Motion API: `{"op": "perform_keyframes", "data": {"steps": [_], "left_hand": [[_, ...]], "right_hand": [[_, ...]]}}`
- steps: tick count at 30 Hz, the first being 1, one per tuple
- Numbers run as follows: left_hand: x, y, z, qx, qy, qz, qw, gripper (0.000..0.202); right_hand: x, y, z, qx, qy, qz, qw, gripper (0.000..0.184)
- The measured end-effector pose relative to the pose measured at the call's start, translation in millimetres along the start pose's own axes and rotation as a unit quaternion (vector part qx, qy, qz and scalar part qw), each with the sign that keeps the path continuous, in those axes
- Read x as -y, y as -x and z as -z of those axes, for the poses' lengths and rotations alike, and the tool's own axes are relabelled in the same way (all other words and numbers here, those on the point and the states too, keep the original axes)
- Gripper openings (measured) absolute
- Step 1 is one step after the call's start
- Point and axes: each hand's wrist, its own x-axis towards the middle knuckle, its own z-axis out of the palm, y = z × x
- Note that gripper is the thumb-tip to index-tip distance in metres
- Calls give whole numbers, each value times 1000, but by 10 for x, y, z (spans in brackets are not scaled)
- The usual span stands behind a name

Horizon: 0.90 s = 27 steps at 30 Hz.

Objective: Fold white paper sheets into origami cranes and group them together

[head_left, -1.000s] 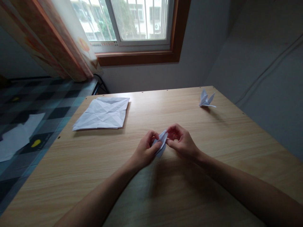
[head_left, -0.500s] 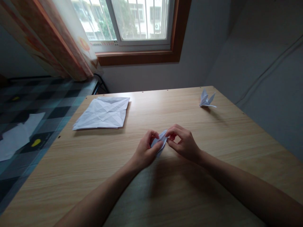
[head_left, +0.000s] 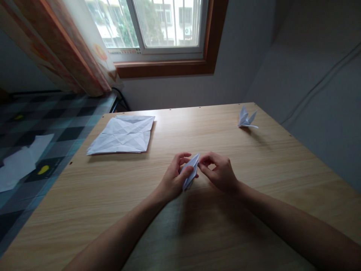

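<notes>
- The work in hand looks like a fold on a small folded paper [head_left: 191, 171], held between both hands just above the table [head_left: 113, 203].
- The left hand [head_left: 172, 181] pinches the lower half of the piece between thumb and curled fingers. The right hand [head_left: 222, 174] nips its upper right edge, near the tip, between thumb and forefinger; the other fingers are tucked in.
- The piece is white, thin and layered, narrow like a long kite, with its point up and away from the grip.
- Judging by its size, any further crease calls for fingertip pressure along a sharp edge, with the left pinch kept firm so the layers do not slip.
- Well beyond the grip to the left lies a flat white sheet [head_left: 121, 135], square and crossed with old creases.
- Far off to the right of the grip stands a finished paper bird [head_left: 246, 119], wings up.
- The tabletop is smooth, pale wood grain.
</notes>
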Motion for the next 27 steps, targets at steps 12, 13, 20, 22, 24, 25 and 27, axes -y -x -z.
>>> {"op": "perform_keyframes", "data": {"steps": [12,13,20,22,24,25,27], "left_hand": [[-46,-25,-29,-107,-9,-12,994,32],[-51,-24,-36,-107,-1,-11,994,30],[-113,-15,-71,-109,15,-10,994,27],[-110,-13,-70,-113,-4,-11,994,28],[-102,-8,-71,-113,-30,-15,993,29],[-99,-6,-72,-113,-40,-17,993,29],[-91,-2,-74,-114,-53,-24,992,28]], "right_hand": [[16,-1,-91,43,-258,-209,942,13],[16,-8,-90,48,-276,-221,934,14],[-19,-25,-97,81,-378,-268,883,28],[-29,-15,-108,89,-361,-266,889,27],[-29,-5,-116,85,-337,-258,901,26],[-25,-2,-117,78,-326,-253,908,26],[-10,1,-112,53,-308,-236,920,28]]}}
